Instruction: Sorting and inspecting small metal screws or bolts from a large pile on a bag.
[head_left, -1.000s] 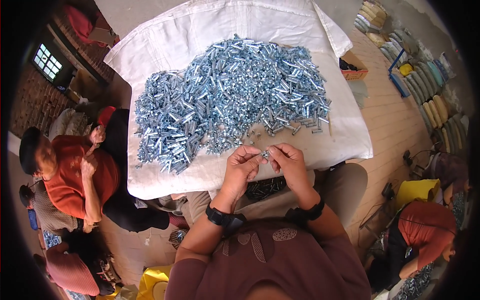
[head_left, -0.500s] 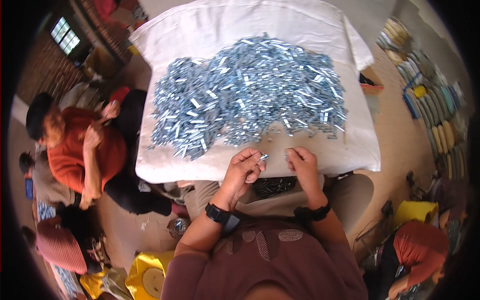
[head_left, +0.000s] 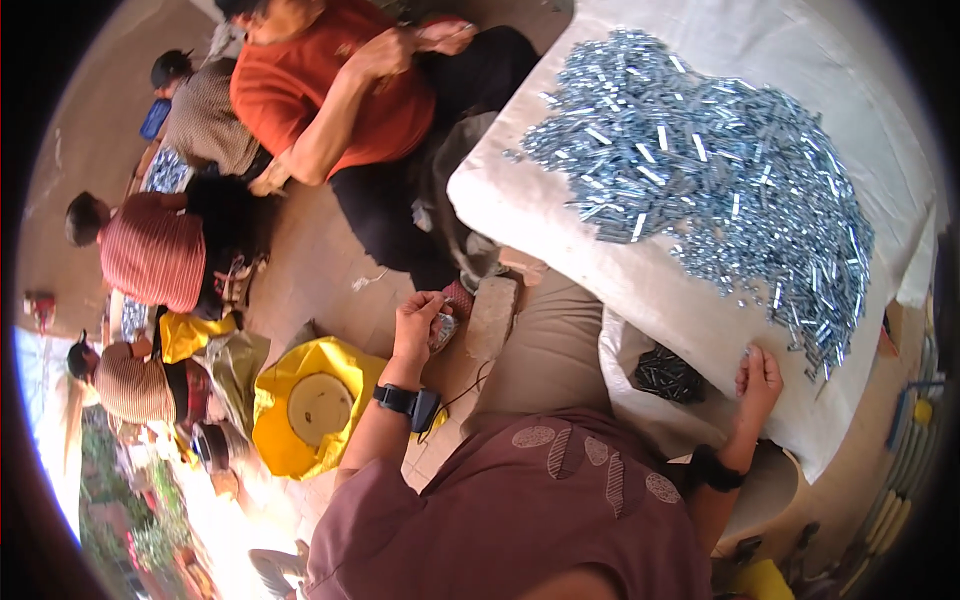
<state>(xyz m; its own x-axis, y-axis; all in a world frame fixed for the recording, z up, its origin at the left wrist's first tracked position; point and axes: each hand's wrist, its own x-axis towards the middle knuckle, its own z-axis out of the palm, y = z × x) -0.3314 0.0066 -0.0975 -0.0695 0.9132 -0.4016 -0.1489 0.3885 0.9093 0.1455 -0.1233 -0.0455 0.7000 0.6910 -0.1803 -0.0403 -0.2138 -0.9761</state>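
Note:
My left hand (head_left: 418, 328) hangs in the air left of my lap, its fingers closed in a pinch. What they hold, if anything, is hidden. Just behind it on the floor lies a shiny, clear-looking round thing (head_left: 444, 334), partly covered by the hand. My right hand (head_left: 758, 385) is at the near edge of the cloth-covered table (head_left: 560, 235), thumb and fingers pinched together; anything in them is too small to name. Beyond it spreads a wide heap of small silvery metal pieces (head_left: 700, 150). Below the table edge, a white sack (head_left: 622, 350) on my lap contains black pieces (head_left: 668, 375).
A yellow bag (head_left: 275, 400) with a round pale disc inside stands on the floor at left. A brick-like block (head_left: 492, 318) lies beside my leg. A person in an orange-red shirt (head_left: 320, 95) sits close to the table's left side; several others sit farther left.
My view has swung left, so the table now appears at upper right. My left hand has moved left, away from the table, with its small silvery metal piece no longer visible. My right hand remains near the table edge.

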